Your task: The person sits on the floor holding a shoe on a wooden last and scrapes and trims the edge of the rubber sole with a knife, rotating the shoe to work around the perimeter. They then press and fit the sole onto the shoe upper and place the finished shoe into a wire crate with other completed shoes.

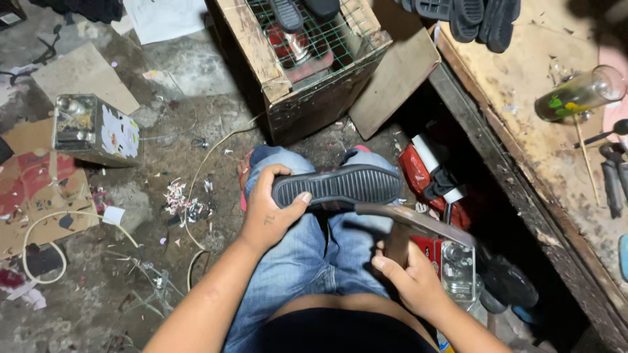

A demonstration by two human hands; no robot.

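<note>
A dark shoe (340, 185) lies sole-up across my knees, its ribbed black sole facing me. My left hand (271, 209) grips the heel end of the shoe, thumb on the sole. My right hand (409, 278) holds a hammer (412, 225) by its wooden handle, with the metal head lying just below the shoe's sole near the toe end. I am seated in blue jeans.
A wooden crate (307, 78) with wire mesh and shoes stands ahead. A square metal can (97, 129) sits at the left on a littered floor. A wooden workbench (556, 150) at right carries a glass bottle (579, 95), tools and black soles (468, 16).
</note>
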